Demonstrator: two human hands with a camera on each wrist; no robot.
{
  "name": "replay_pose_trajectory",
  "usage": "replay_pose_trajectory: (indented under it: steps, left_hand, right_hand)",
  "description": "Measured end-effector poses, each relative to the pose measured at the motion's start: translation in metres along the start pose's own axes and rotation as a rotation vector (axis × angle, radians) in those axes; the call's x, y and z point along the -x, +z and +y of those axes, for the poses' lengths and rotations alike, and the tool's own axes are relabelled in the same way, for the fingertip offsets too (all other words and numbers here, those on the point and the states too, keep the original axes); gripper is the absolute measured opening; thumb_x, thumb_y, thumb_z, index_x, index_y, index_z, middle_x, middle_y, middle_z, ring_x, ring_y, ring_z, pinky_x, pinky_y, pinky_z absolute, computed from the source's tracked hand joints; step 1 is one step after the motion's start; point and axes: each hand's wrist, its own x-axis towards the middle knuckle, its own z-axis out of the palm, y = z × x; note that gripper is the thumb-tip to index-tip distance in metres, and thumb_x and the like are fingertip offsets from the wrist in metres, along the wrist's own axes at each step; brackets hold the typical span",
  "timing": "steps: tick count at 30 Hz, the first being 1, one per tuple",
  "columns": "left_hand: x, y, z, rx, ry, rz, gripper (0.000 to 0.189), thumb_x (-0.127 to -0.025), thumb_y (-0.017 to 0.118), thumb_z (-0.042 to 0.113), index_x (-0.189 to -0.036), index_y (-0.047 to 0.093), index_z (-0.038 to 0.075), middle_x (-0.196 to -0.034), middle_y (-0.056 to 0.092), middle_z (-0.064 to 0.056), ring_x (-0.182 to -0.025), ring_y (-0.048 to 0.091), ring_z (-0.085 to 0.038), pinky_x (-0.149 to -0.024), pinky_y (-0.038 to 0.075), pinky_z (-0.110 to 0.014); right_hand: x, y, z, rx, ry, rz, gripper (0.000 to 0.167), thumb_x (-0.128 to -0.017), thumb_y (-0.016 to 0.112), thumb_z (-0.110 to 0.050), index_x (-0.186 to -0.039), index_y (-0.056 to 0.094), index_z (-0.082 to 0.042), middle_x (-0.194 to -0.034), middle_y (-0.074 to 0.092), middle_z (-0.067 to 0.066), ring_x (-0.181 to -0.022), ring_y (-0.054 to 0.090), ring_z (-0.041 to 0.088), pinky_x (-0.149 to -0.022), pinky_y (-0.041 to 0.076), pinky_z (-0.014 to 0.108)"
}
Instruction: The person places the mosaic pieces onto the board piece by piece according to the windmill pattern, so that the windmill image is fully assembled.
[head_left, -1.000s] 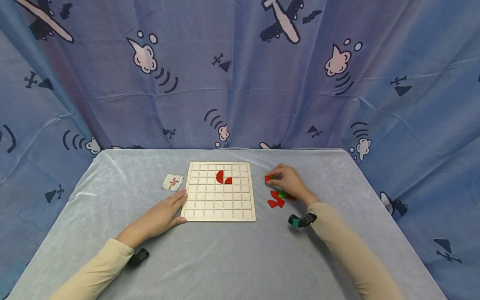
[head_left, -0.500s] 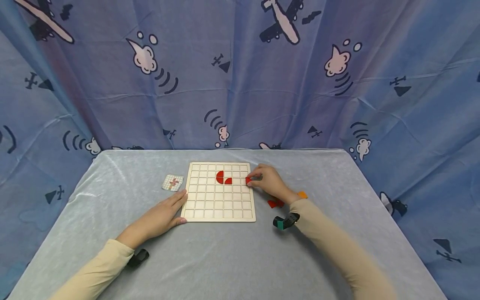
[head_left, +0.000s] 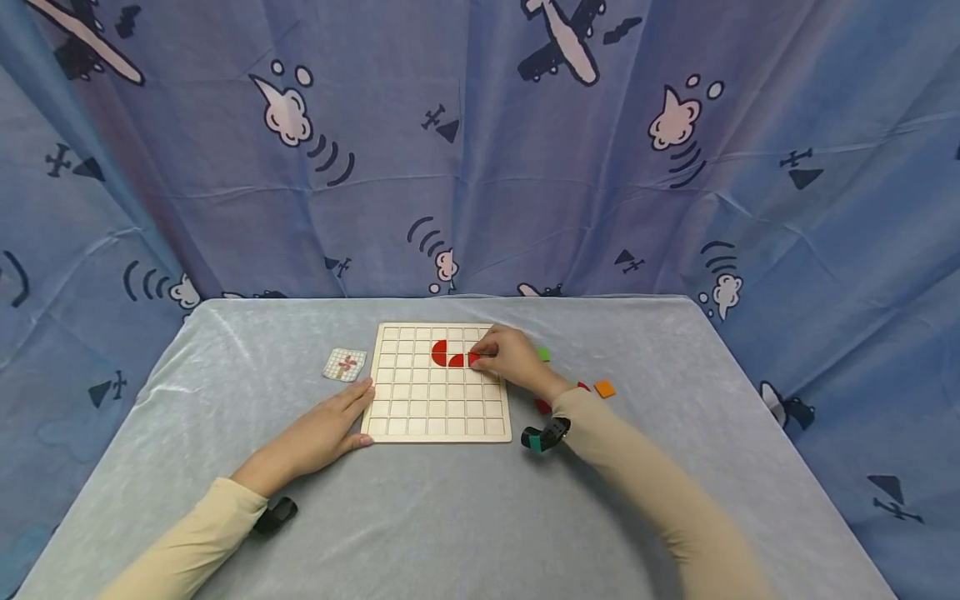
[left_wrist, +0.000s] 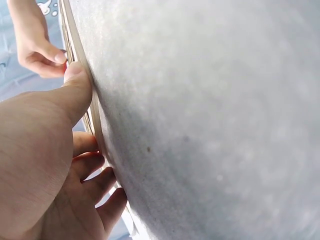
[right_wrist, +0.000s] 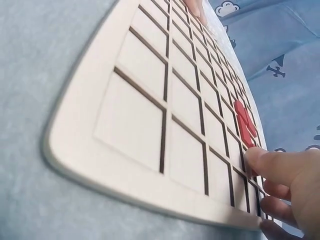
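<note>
A blue-purple curtain [head_left: 480,183] printed with airplanes and clouds hangs behind a table [head_left: 450,517] covered in pale grey cloth. My right hand [head_left: 513,357] is closed to a pinch, thumb and fingertips gripping a small red piece [head_left: 472,359] over the right part of a wooden grid board [head_left: 420,408]. It is just beside three red quarter-circles [head_left: 440,354] on the board; I can't tell whether it touches the grid. My left hand [head_left: 322,429] lies relaxed, fingers extended, touching the board's left edge. Near that hand, a small card [head_left: 345,364] shows a coloured picture on a grid, too small to make out in detail. An orange square [head_left: 604,389] lies beyond my right wrist. Half a second ago, my pinched piece was at the board's right edge; now it is farther left. My left hand has stayed put.
</note>
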Motion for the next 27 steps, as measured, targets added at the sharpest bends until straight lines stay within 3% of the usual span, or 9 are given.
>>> replay_pose_trajectory:
  steps: [27]
  left_hand:
    - [-0.0005,0.0024,-0.0018,-0.009,-0.008,-0.006,0.073,-0.094,0.066,0.033,-0.149,0.037,-0.007,-0.158,0.035,-0.024,-0.144,0.038,-0.041,-0.113,0.040,-0.055]
  right_hand:
    - [-0.0014,0.0068,-0.0004,0.003,0.019,0.015,0.024,-0.080,0.084,-0.024,-0.102,0.080,-0.015,-0.098,0.069,-0.001,-0.088,0.061,0.015,-0.079,0.048,0.028]
